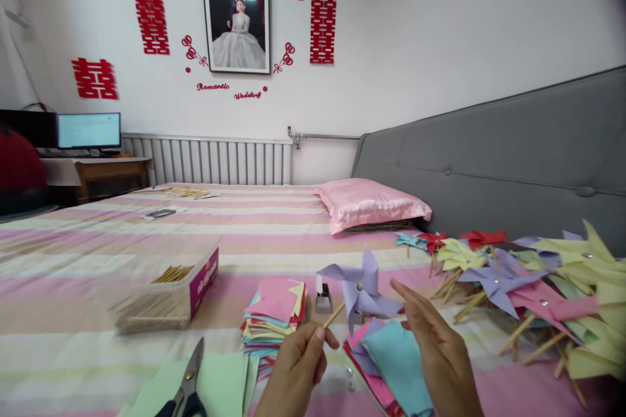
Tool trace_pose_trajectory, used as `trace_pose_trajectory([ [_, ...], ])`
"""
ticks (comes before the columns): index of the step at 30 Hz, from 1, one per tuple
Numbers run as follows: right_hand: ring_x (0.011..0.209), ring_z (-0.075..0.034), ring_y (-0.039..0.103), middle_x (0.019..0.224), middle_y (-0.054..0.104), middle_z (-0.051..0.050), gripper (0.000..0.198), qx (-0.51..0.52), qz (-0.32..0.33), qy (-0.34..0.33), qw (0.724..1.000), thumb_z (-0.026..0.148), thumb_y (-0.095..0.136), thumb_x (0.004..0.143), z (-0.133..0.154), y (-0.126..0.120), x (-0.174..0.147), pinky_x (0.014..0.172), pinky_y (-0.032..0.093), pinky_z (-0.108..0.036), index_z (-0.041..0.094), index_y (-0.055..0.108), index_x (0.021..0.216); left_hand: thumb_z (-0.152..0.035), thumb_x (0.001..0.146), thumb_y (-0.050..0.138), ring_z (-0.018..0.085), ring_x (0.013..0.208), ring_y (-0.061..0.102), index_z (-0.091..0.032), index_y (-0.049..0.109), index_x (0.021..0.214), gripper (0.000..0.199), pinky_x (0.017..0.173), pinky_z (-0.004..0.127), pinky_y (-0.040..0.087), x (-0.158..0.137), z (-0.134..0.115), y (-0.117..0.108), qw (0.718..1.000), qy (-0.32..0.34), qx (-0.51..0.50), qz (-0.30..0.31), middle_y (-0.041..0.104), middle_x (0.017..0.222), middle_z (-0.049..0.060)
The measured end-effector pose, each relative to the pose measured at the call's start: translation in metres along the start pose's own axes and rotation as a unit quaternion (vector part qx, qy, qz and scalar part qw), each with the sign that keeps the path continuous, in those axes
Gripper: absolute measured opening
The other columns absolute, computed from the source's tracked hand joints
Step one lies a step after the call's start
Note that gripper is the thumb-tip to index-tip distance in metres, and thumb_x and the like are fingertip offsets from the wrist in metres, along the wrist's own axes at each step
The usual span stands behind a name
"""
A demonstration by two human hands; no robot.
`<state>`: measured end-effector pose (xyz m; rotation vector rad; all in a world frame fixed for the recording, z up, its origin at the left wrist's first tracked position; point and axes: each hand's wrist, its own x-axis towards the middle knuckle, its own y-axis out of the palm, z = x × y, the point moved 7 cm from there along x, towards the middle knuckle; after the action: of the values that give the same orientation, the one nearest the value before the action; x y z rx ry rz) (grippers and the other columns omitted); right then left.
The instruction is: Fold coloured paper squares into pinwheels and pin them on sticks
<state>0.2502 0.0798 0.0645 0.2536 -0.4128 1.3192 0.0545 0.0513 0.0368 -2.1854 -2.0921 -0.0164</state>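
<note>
My left hand (299, 365) pinches the wooden stick of a purple paper pinwheel (360, 287), holding it up and tilted. A small shiny pin sits at the pinwheel's centre. Close to its right-hand blade is my right hand (435, 339), fingers stretched out and holding nothing; whether it touches the blade I cannot tell. Behind my left hand stands a stack of coloured paper pieces (274, 316), pink on top. Between my hands lies a second pile of paper (398, 358), blue uppermost. A little open box (323, 296) is just left of the pinwheel.
Finished pinwheels (542, 300) in several colours lie heaped at the right. A clear plastic box (161, 293) holds wooden sticks. Dark-handled scissors (190, 378) rest on green paper (220, 378) at the front left. Farther back are a pink pillow (374, 202) and a grey headboard (499, 150).
</note>
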Motion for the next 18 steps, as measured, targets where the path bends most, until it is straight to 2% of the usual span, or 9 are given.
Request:
trace_pose_trajectory([
  [2,0.117,-0.027,0.043,0.123,0.055,-0.008,0.040,-0.019,0.031,-0.024,0.999,0.045,0.044,0.082,0.001,0.006,-0.001,0.098,0.034,-0.042,0.021,0.061,0.109,-0.042,0.085,0.037,0.006,0.038,0.019,-0.015,0.055,0.076,0.034,0.041,0.022,0.012,0.000,-0.001,0.000,1.000,0.000,0.000,-0.003,0.029,0.043,-0.010],
  [4,0.118,-0.025,0.043,0.124,0.055,-0.008,0.040,-0.031,0.053,-0.030,0.998,0.043,0.043,0.083,0.001,0.011,-0.003,0.102,0.031,-0.043,0.021,0.060,0.111,-0.041,0.085,0.037,0.006,0.039,0.019,-0.015,0.056,0.077,0.034,0.041,0.022,0.012,-0.001,-0.002,-0.001,1.000,0.005,0.001,-0.006,0.030,0.043,-0.010],
  [11,0.109,-0.027,0.053,0.111,0.065,-0.008,0.037,-0.042,0.079,-0.038,0.995,0.044,0.047,0.081,0.008,0.023,-0.010,0.095,0.040,-0.041,0.023,0.065,0.107,-0.043,0.085,0.037,0.008,0.044,0.021,-0.015,0.056,0.078,0.034,0.044,0.023,0.015,-0.002,-0.005,-0.006,0.999,-0.006,-0.008,-0.034,0.028,0.045,-0.010],
  [16,0.111,-0.027,0.053,0.117,0.062,-0.006,0.037,-0.032,0.184,-0.052,0.981,0.039,0.050,0.081,0.016,0.041,-0.020,0.093,0.042,-0.038,0.024,0.060,0.113,-0.044,0.084,0.038,0.008,0.044,0.024,-0.015,0.056,0.079,0.035,0.044,0.023,0.016,-0.002,-0.005,-0.007,0.999,-0.012,-0.007,-0.047,0.030,0.046,-0.009],
  [18,0.111,-0.026,0.053,0.117,0.062,-0.007,0.036,-0.034,0.204,-0.056,0.977,0.038,0.050,0.082,0.017,0.044,-0.023,0.095,0.040,-0.038,0.024,0.060,0.114,-0.044,0.083,0.038,0.008,0.044,0.024,-0.014,0.056,0.079,0.035,0.044,0.023,0.016,-0.001,-0.005,-0.007,0.999,-0.011,-0.004,-0.048,0.030,0.046,-0.009],
])
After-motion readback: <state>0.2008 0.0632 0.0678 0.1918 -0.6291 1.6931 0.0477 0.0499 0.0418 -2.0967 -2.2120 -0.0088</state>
